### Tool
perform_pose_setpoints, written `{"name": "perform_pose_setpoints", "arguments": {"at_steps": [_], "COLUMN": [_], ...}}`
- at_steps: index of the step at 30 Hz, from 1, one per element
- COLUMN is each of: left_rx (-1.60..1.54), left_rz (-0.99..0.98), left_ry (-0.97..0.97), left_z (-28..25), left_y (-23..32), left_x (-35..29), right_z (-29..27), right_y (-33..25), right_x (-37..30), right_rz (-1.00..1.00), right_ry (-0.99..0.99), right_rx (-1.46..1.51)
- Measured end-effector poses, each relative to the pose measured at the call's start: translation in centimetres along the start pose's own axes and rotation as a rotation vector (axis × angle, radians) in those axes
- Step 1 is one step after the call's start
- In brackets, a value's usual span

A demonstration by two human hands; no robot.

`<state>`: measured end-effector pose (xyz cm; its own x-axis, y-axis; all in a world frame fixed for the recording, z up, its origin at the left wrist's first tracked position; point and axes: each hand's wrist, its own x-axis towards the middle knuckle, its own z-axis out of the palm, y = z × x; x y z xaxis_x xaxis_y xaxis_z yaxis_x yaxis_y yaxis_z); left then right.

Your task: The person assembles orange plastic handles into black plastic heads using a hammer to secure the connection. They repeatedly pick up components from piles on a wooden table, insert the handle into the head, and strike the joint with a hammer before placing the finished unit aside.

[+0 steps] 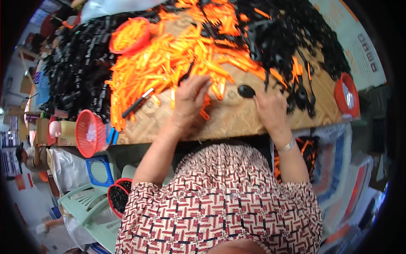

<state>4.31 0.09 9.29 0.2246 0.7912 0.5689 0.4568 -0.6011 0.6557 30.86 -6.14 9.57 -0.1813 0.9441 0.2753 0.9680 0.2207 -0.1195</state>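
Observation:
My left hand (191, 101) is at the near edge of a heap of orange plastic handles (146, 63), its fingers curled together. A dark slim piece (186, 73) rises beyond its knuckles, and an orange handle (205, 113) shows beside the palm; what the fingers grip is hidden. My right hand (271, 109), with a band at the wrist, is closed at the edge of a black oval-headed piece (246, 91), which looks like a spoon head. Just right of that hand lie black parts (302, 96) with long stems. A black rod with a pale tip (137, 103) rests on the orange heap's left side.
Black parts are piled at the left (78, 76) and far right (287, 34) of the cardboard-covered table (230, 120). Red baskets stand at the left edge (84, 134), right edge (346, 95) and within the orange heap (146, 26). A green chair (86, 203) is at lower left.

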Motion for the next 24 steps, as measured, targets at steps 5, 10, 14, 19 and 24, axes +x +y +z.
{"name": "perform_pose_setpoints", "arguments": {"at_steps": [5,10,14,19,24], "left_rx": [-0.316,-0.738,-0.695,-0.793,-0.906], "left_rz": [-0.357,-0.724,-0.6,-0.674,-0.883], "left_ry": [-0.143,-0.443,-0.428,-0.298,-0.082], "left_z": [-0.4,2.3,3.3,1.2,0.4], "left_y": [2.7,5.9,6.4,4.5,5.0], "left_x": [-1.1,-4.3,-5.1,-3.9,-1.5], "right_z": [-3.3,-2.2,1.2,-0.1,0.5], "right_y": [-2.4,-3.0,-4.4,-4.0,-2.0], "right_x": [-1.5,-3.2,-3.6,-1.4,-1.7], "right_rz": [0.056,0.072,0.332,0.586,0.569], "right_ry": [0.043,-0.017,0.065,0.095,-0.09], "right_rx": [0.388,0.963,1.528,1.689,1.832]}}
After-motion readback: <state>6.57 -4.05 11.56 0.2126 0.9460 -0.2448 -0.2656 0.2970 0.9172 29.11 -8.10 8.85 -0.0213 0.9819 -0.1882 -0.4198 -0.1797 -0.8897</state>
